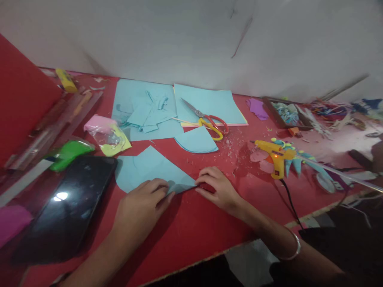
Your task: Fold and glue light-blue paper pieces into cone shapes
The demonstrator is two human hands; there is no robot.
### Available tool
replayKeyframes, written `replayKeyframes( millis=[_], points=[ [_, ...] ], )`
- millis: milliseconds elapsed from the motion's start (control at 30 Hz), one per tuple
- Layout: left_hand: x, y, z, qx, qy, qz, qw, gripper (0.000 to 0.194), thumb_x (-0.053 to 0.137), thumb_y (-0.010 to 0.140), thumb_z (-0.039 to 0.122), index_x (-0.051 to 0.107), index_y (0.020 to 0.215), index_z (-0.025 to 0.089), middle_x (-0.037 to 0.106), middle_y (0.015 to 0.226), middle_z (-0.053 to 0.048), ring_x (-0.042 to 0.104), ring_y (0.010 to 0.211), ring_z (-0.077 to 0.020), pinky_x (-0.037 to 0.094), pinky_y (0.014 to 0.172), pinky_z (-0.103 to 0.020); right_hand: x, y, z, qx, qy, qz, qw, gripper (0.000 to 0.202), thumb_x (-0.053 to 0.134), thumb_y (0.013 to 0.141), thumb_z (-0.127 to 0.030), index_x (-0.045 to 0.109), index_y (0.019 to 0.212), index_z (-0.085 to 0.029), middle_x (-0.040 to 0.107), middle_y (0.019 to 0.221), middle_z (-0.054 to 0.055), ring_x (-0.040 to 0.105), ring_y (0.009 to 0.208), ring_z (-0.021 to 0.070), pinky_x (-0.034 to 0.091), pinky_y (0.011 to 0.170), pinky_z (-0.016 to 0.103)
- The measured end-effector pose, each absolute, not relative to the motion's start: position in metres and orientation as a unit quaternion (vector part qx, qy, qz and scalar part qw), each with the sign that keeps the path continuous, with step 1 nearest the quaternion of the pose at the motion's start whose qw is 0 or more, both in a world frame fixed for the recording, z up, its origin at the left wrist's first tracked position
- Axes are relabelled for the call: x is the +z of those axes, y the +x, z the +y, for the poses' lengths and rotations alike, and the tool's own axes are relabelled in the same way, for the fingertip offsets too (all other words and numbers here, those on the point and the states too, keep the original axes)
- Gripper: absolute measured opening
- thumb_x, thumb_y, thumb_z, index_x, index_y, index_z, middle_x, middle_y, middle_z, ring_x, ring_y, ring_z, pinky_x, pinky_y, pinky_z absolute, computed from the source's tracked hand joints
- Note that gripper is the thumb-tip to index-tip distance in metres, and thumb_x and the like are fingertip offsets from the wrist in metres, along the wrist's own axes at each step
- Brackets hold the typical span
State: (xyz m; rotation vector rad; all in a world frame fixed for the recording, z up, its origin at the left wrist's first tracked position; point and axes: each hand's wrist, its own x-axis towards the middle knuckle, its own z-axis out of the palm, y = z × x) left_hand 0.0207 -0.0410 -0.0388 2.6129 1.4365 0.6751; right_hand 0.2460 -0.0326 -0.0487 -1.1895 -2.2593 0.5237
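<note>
Paper [152, 167], light-blue and pointed, is lying cut but mostly flat, left hand [139, 205] pressing it with grip unclear, right hand [221, 189] pinching its tip.

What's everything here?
Table: 1, red, underneath
Wall: 1, grey, behind
Big sheets: several, blue, back
Scraps: many, blue, back
Wedge: 1+, blue, middle
Cut paper: 1, blue, front
Scissors: 1, red-yellow, middle
Tablet: 1, black, left
Pouch: 1, green, left
Packet: 1, pink-yellow, left
Glue gun: 1, yellow, right
Small papers: some, purple, right
Tray: 1, brown, right
Other clutter: too blurry
Bangle: 1, pale, right arm
Left hand: 1, bare, on paper
Right hand: 1, bare, on paper
</note>
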Motion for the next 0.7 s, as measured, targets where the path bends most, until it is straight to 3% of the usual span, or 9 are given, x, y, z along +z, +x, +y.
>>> replayKeyframes(
  millis=[267,467,700],
  points=[
    [-0.041,0.022,-0.04,0.217,0.841,0.494,0.034,0.041,0.034,0.092,0.031,0.063,0.066,0.018,0.069,0.08,-0.001,0.062,0.06,-0.0115,0.039,0.048,-0.023,-0.051,0.242,-0.028,0.205,-0.472,-0.816,0.264,0.008,0.056,0.083,-0.021,0.058,0.076,-0.019,0.057,0.081,0.004,0.052,0.077,0.0162,0.043,0.069,0.029],
    [-0.04,0.023,-0.037,0.13,0.814,0.557,0.106,0.03,0.047,0.085,0.039,0.062,0.068,0.018,0.065,0.086,-0.001,0.059,0.064,-0.0136,0.034,0.047,-0.024,-0.053,0.238,-0.029,0.214,-0.488,-0.802,0.271,0.01,0.058,0.082,-0.021,0.056,0.072,-0.018,0.055,0.078,0.003,0.05,0.074,0.0152,0.041,0.067,0.028],
    [-0.038,0.024,-0.034,0.066,0.795,0.579,0.166,0.032,0.044,0.085,0.038,0.059,0.065,0.018,0.061,0.09,-0.001,0.056,0.063,-0.0124,0.029,0.044,-0.024,-0.051,0.234,-0.029,0.21,-0.521,-0.787,0.255,0.012,0.058,0.079,-0.019,0.053,0.069,-0.019,0.052,0.076,0.002,0.049,0.073,0.0151,0.039,0.066,0.028]
  ],
)
